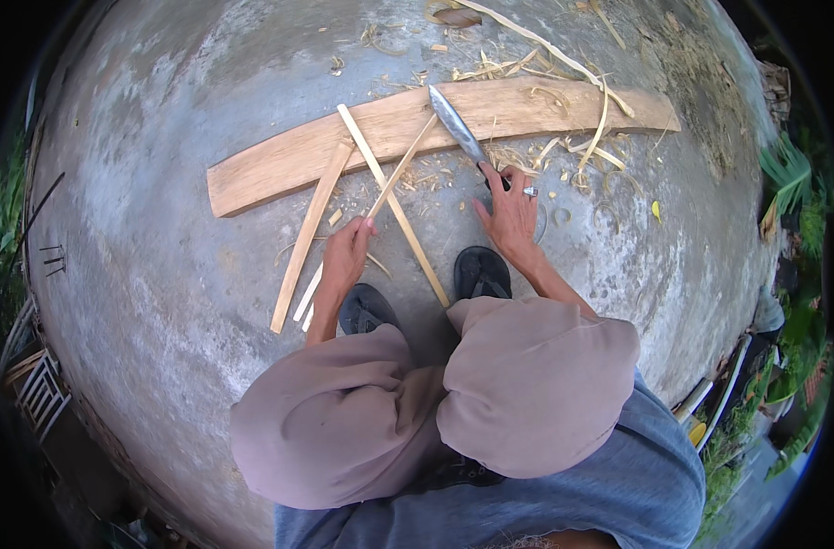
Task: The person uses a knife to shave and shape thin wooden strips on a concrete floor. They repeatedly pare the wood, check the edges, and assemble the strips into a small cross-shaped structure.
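Observation:
My left hand (346, 251) is closed around a thin wooden strip (404, 168), whose far end reaches over a long plank (298, 156). Under the fingers of my right hand (512, 218) lies the dark handle of a knife (456, 124). That hand's thumb stands apart from the handle, and its fingers are stretched out over it. The knife's blade rests across the plank, pointing away from me. A second strip (394, 203) crosses the held one and leans on the plank. Left of it, a wider strip (312, 236) also leans with its far end on the plank.
Curled shavings (499, 69) and chips lie scattered around the plank on the concrete floor (170, 265). A long peeled strip (550, 48) lies over the plank's right part. My sandalled feet (481, 273) stand between my hands. Green plants (790, 188) grow at the right edge.

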`<state>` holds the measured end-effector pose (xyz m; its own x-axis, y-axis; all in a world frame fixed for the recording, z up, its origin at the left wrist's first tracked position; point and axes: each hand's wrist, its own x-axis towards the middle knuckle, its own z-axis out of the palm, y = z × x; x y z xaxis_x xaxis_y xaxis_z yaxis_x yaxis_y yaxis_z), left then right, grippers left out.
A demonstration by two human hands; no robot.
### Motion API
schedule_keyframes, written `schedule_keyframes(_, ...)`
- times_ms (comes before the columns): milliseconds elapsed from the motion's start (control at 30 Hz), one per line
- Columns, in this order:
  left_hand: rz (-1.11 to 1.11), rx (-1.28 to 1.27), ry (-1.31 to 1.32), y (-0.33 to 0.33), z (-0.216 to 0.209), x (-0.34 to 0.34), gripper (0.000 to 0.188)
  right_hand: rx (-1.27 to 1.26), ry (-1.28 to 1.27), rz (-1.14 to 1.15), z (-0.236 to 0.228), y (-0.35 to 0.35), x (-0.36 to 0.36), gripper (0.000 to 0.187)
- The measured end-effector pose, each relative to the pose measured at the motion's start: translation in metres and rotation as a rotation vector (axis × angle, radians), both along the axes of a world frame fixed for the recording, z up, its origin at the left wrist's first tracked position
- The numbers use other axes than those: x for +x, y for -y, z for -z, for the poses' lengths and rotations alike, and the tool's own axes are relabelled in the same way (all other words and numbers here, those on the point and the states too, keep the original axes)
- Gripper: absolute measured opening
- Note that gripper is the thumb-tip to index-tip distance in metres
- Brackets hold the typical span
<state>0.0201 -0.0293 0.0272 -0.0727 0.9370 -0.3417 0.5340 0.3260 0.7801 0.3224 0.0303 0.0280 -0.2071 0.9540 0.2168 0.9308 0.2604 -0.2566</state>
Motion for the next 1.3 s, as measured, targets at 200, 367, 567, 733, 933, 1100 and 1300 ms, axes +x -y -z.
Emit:
schedule_keyframes(200,0.047,0.003,-0.046,0.005,0.002,0.004,0.034,-0.217,-0.294,0.118,0.016,0.009,0.025,0.061)
schedule_keyframes(367,0.121,0.064,-0.251,-0.002,-0.01,0.01,0.033,-0.377,-0.599,0.003,-0.017,-0.01,0.004,0.048)
schedule_keyframes(567,0.207,0.193,-0.412,-0.03,-0.002,0.019,0.032,-0.362,-0.237,0.003,-0.013,-0.037,0.015,0.047)
schedule_keyframes(733,0.212,0.152,-0.459,-0.024,-0.003,0.008,0.033,-0.523,-0.348,0.016,-0.022,-0.042,-0.002,0.047)
schedule_keyframes(933,0.183,0.214,-0.447,-0.022,0.001,0.004,0.031,-0.108,-0.664,-0.195,-0.071,-0.016,-0.028,0.048)
schedule_keyframes(1100,0.207,0.171,-0.463,-0.025,0.007,0.009,0.03,-0.441,-0.127,0.002,0.002,-0.046,0.006,0.052)
schedule_keyframes(1300,0.208,0.192,-0.454,-0.03,0.006,0.003,0.03,-0.633,-0.559,0.059,-0.013,-0.045,-0.004,0.054)
